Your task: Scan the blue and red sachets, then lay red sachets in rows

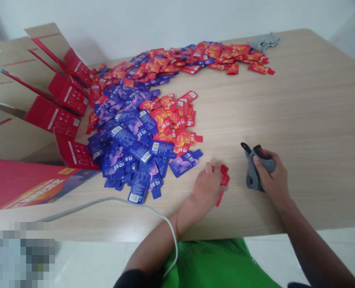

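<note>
My left hand (206, 185) is closed, fingers curled over a small red packet (224, 176) low on the table. Most of that packet is hidden under the hand. To the right, my right hand (272, 176) grips a folded grey cloth (252, 174) with black edging and a black tab, thumb pressed on top. Just left of my left hand lies a purple packet (183, 163) at the edge of a heap of purple packets (123, 136). Orange-red packets (165, 120) lie beside this heap.
A long pile of mixed red and purple packets (159, 64) runs along the wall. Open red cardboard boxes (57, 114) stand at the left. A white cable (117, 199) crosses the front of the table and my left forearm. Another grey cloth (264, 41) lies at the back.
</note>
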Demonstrator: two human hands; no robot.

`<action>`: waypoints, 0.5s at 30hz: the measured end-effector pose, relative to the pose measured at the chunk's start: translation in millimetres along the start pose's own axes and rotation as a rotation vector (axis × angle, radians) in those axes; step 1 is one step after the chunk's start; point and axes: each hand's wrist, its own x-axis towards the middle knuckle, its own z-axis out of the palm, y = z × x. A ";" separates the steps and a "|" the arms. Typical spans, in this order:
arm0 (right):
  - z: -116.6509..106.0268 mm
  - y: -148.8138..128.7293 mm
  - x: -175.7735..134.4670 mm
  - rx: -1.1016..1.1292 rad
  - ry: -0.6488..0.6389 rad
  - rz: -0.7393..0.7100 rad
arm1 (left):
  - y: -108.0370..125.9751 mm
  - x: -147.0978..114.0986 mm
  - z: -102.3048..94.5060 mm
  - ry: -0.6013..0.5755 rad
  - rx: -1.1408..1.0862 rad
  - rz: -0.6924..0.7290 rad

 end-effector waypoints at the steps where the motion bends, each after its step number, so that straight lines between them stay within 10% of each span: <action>1: 0.1 -0.4 0.4 0.001 -0.001 -0.006 | -4.5 3.4 1.1 -0.013 -0.054 0.055; 8: 0.2 -3.0 2.2 0.030 -0.010 -0.019 | -5.5 6.8 -27.9 -0.066 -0.324 0.295; 15: -0.2 -1.7 2.3 0.039 -0.031 -0.018 | 3.5 -39.0 -62.2 0.135 -0.357 0.547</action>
